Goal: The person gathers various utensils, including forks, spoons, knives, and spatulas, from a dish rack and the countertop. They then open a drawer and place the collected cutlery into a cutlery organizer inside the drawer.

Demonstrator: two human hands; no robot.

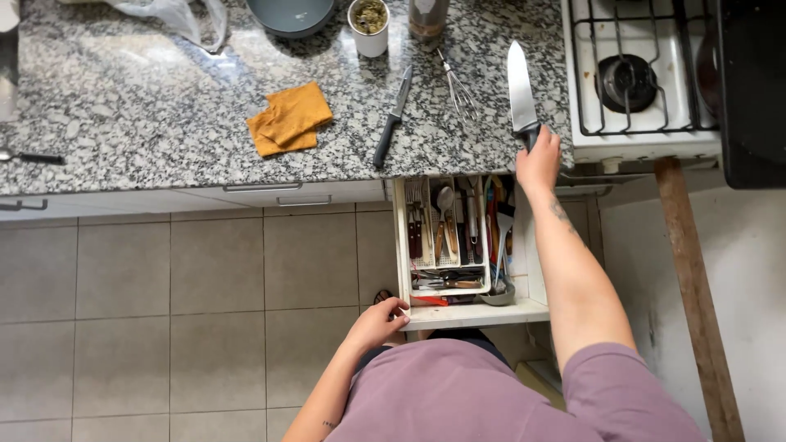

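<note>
A large kitchen knife [521, 92] is gripped by its dark handle in the right hand [539, 161], the fingers clenched around it, and the broad blade is laid flat on the granite table [147, 123], pointing away from the body, just beside the white gas stove [639, 74]. The left hand [378, 323] is rested on the front left corner of the open cutlery drawer [467, 313], fingers curled over its edge; nothing is held in it. The drawer is seen pulled well out below the table edge, and a white tray inside it is crowded with forks, spoons, wooden-handled pieces and a spatula. So far, it may be judged that the drawer has been opened and the knife brought up to the table; the drawer is not yet shut and the knife is not yet let go. Further out on the table, a smaller dark-handled knife [393, 119] is lying near a wire whisk [458, 90], a folded orange cloth [289, 119] is placed to their left, and a white cup [368, 26] and a grey bowl [291, 15] are set near the far edge.
</note>
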